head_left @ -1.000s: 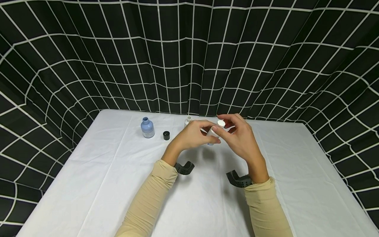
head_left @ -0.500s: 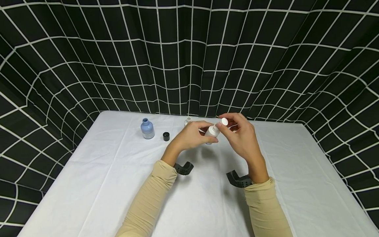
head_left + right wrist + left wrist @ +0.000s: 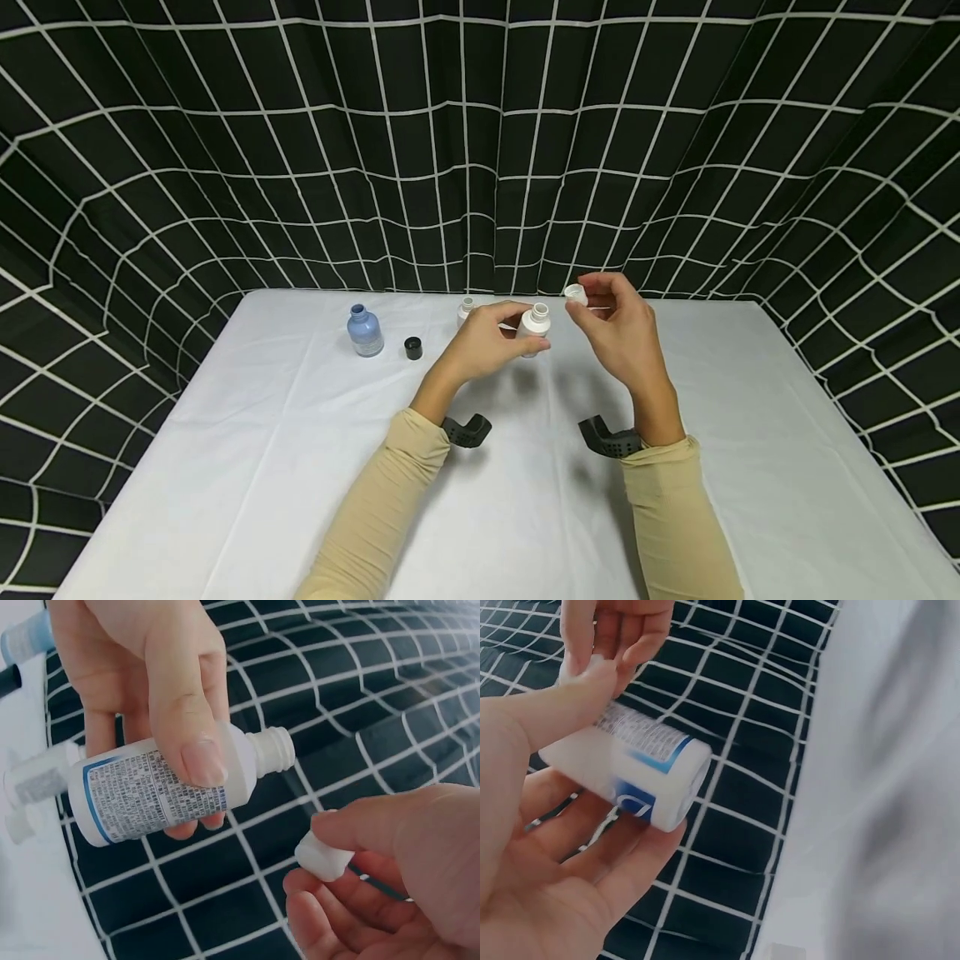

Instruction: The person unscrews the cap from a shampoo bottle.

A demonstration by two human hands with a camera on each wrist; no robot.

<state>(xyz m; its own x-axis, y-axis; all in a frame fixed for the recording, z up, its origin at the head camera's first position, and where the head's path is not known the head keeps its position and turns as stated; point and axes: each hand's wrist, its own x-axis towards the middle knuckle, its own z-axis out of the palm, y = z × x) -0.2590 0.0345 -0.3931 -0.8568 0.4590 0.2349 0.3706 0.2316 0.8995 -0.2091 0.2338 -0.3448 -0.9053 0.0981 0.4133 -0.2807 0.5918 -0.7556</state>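
Note:
My left hand [image 3: 486, 342] grips a small white bottle [image 3: 534, 322] between thumb and fingers, above the table. Fine print and a blue band cover its label [image 3: 154, 796], and its threaded neck [image 3: 274, 750] is bare. To the right, my right hand [image 3: 624, 337] pinches a white screw cap [image 3: 324, 856] between thumb and fingertips, a short gap away from the neck. In the head view the cap's hollow side shows. Behind my left hand stands another white bottle [image 3: 465, 310], partly hidden, its neck uncovered.
A blue bottle [image 3: 365, 332] without a cap stands at the back left of the white-clothed table [image 3: 315, 467]. Beside it sits a black cap [image 3: 413, 347]. A black curtain [image 3: 420, 150] with white grid lines hangs around the table.
The white cap has come away from the bottle's neck, and my right hand has moved right with it. The bottle in my left hand now stands more upright in the head view.

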